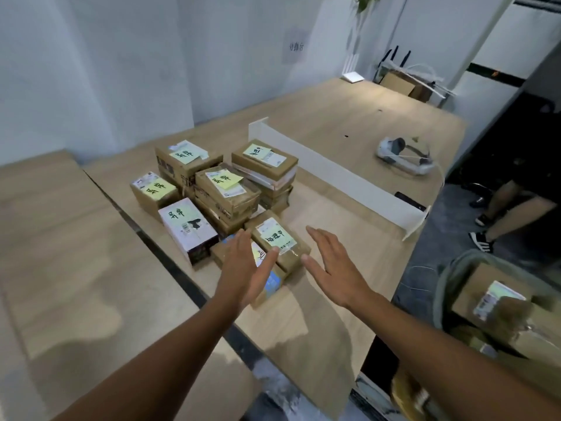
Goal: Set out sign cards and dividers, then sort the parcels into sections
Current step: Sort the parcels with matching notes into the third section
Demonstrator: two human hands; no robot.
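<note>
On the wooden table, every parcel lies to the left of the white divider, which stands upright on its edge across the tabletop. Farthest from the divider sits a small brown box with a yellow note on top, and just beside it a white box. Closer to the divider is a stack of brown boxes, each with a yellow note. The left hand is flat, fingers straight and together, at the side of the nearest parcel facing away from the divider; whether it touches is unclear. The right hand is spread open on the parcel's divider side, holding nothing, its thumb tip close to the parcel's corner. Past the divider, on its far side, a white headset rests on the table. Well beyond the divider's near end, off the table, a grey bag holds more boxes.
</note>
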